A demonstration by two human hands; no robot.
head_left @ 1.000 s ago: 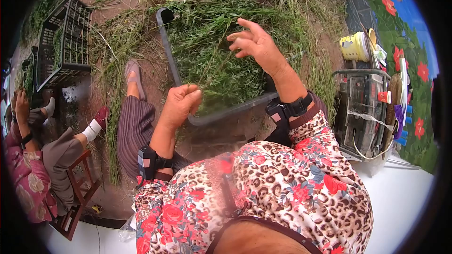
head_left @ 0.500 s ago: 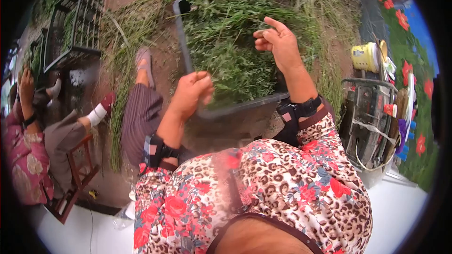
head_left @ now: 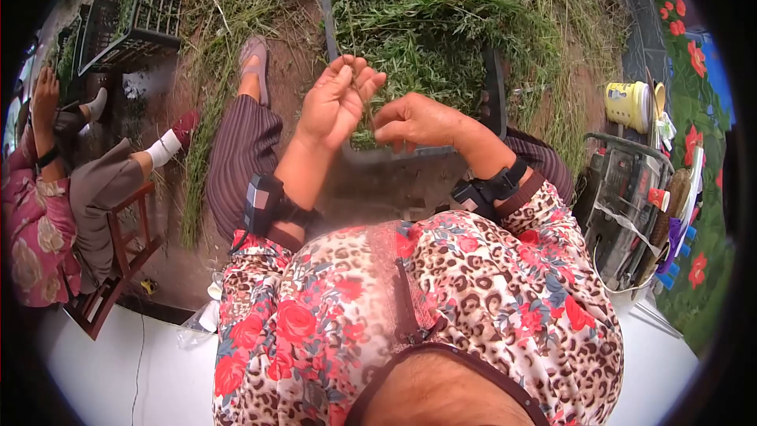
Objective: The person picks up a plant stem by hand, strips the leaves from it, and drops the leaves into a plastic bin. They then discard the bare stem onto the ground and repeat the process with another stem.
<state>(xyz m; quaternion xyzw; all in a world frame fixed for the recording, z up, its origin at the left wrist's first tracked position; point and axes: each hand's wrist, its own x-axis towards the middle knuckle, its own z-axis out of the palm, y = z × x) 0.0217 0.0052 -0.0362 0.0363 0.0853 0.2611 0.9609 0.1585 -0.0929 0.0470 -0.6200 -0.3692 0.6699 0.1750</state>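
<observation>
My left hand (head_left: 335, 106) is palm up over the near side of a black crate, thumb and fingers pinched on a thin plant stem (head_left: 364, 95). Close beside it, my right hand (head_left: 422, 120) has its fingers curled inward, and they appear to pinch the stem's lower end. Beneath both hands, leafy green plants (head_left: 418, 63) are heaped in the black crate (head_left: 327, 12), with long sprigs lying over its far side. The tips of the right fingers are partly hidden.
Loose stalks (head_left: 197, 102) litter the floor on both sides. At left sits another person (head_left: 47, 229), near an open-sided black crate (head_left: 138, 0). To the right stand a yellow bucket (head_left: 627, 105) and a clear bin (head_left: 627, 197) with assorted items.
My hands have come together: the right moved down and left from above the heap, the left rose and turned palm up. A stem now shows between them. The view shifted slightly.
</observation>
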